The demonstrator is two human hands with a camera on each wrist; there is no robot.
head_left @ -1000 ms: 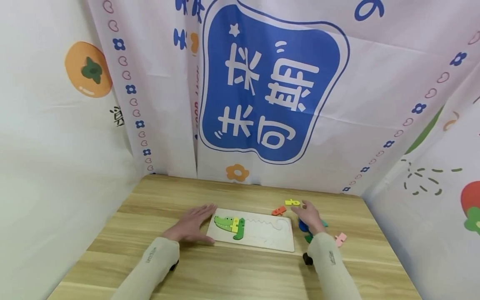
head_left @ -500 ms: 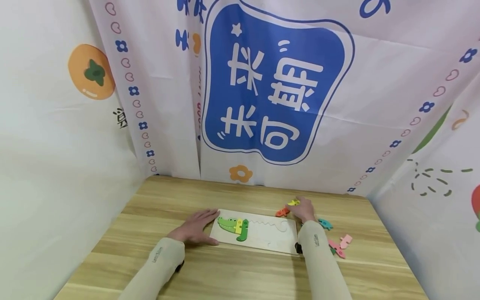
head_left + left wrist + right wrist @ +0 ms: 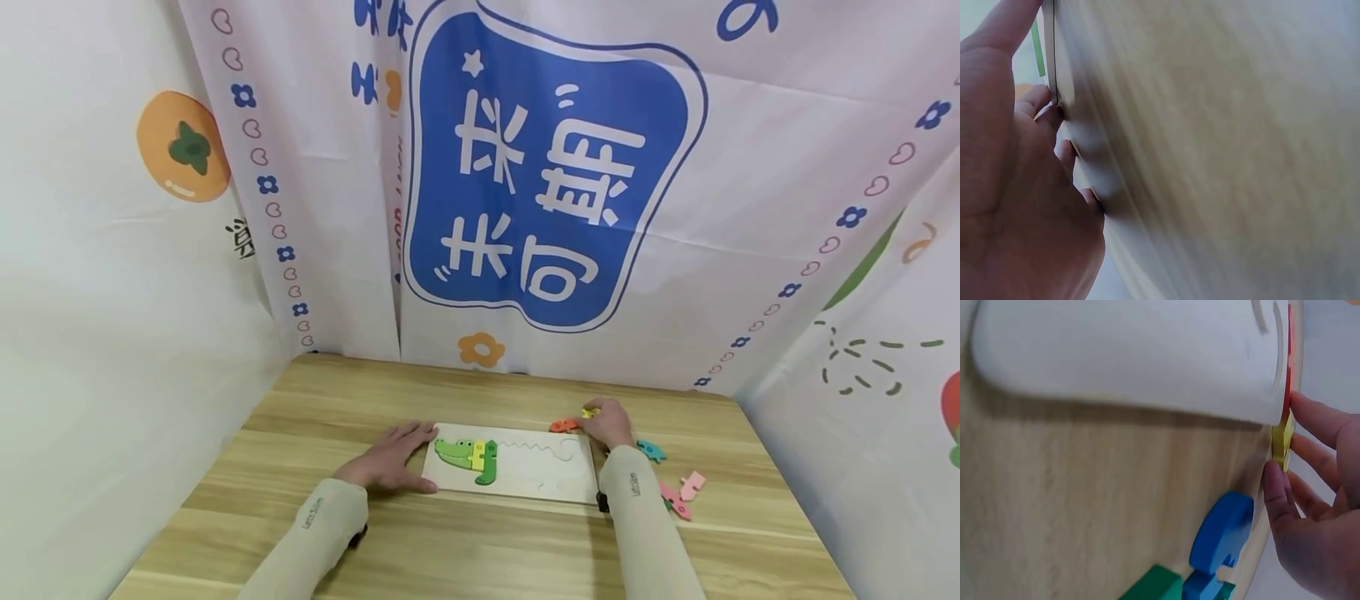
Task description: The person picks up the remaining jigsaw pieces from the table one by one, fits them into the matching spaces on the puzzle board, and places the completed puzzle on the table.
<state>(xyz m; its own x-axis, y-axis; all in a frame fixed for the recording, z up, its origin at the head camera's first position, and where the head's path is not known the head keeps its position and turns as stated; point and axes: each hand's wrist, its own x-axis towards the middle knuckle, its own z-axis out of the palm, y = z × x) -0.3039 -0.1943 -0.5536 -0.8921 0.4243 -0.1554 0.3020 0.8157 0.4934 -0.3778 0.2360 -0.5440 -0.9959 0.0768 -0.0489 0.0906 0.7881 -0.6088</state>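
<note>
A pale wooden puzzle board [image 3: 525, 479] lies on the table, with a green crocodile head piece [image 3: 453, 451], a yellow piece [image 3: 478, 456] and a green leg piece [image 3: 487, 464] set at its left. My left hand [image 3: 390, 461] rests at the board's left end, fingers spread at the far corner and thumb along the near edge. Beyond the far right corner, my right hand [image 3: 609, 422] pinches a yellow puzzle piece [image 3: 1281, 441] between thumb and fingers. An orange-red piece [image 3: 564, 426] lies just left of those fingertips, and the hand partly hides the yellow one.
Right of the board lie a teal piece [image 3: 651, 451], pink pieces [image 3: 677, 502] and, in the right wrist view, blue [image 3: 1222, 530] and green [image 3: 1155, 584] pieces. The right forearm covers part of this group. Printed cloth [image 3: 345, 250] hangs behind the wooden table [image 3: 465, 550].
My right hand has come down to the yellow piece from just right of it and now pinches it. My left hand has stayed at the board's left end.
</note>
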